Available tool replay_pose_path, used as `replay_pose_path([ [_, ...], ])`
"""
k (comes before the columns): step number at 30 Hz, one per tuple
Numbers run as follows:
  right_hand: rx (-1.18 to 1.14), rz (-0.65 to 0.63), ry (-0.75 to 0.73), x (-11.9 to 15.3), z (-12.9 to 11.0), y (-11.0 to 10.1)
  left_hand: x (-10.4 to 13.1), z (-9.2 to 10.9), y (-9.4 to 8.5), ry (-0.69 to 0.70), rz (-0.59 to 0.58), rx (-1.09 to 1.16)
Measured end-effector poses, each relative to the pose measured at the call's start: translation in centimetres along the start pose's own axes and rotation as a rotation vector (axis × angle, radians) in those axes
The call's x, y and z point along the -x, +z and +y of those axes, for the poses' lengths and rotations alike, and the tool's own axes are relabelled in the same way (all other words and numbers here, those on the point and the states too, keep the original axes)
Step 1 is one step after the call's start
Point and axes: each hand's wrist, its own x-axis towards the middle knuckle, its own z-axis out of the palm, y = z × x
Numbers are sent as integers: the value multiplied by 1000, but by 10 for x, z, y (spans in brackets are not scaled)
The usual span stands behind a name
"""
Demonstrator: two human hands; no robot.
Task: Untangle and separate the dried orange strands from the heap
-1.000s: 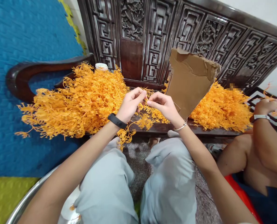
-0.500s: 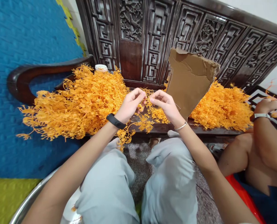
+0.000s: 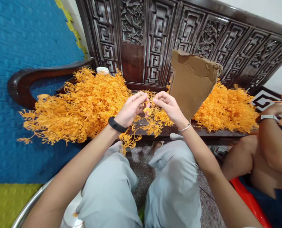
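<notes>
My left hand (image 3: 133, 109), above a black wristband, is closed with its fingertips pinched on a thin orange plastic sprig (image 3: 153, 126), which hangs below it. Close beside it, my right hand (image 3: 166, 106) pinches a fine orange part of the same tangle; the fingertips are a short way apart. A big pile of orange sprigs (image 3: 84, 107) lies left of my hands on the dark wooden bench (image 3: 190, 131). Smaller loose pieces (image 3: 163, 116) lie behind and under my hands.
A brown cardboard piece (image 3: 193, 82) stands right of my hands, before another orange pile (image 3: 228, 109). A white container (image 3: 103, 70) sits behind the left pile. At far right, another person's hand (image 3: 277, 109) holds orange strands. A metal basin rim (image 3: 31, 202) shows lower left.
The sprig below my hands has swung slightly right and turned. My fingertips have barely moved. The other person's hand has shifted a little to the right and down.
</notes>
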Motion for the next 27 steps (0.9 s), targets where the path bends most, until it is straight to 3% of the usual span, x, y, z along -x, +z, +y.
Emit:
replay_pose_path([
  [6, 41, 18, -31, 1, -4, 5, 3, 6, -1, -58, -81, 7],
  [14, -14, -142, -8, 3, -4, 9, 6, 10, -3, -90, -32, -75],
  [21, 31, -85, 47, 1, -1, 11, 6, 6, -2, -23, 8, -159],
  [27, -131, -30, 151, 1, 2, 21, 4, 4, -4, 2, 79, -175],
])
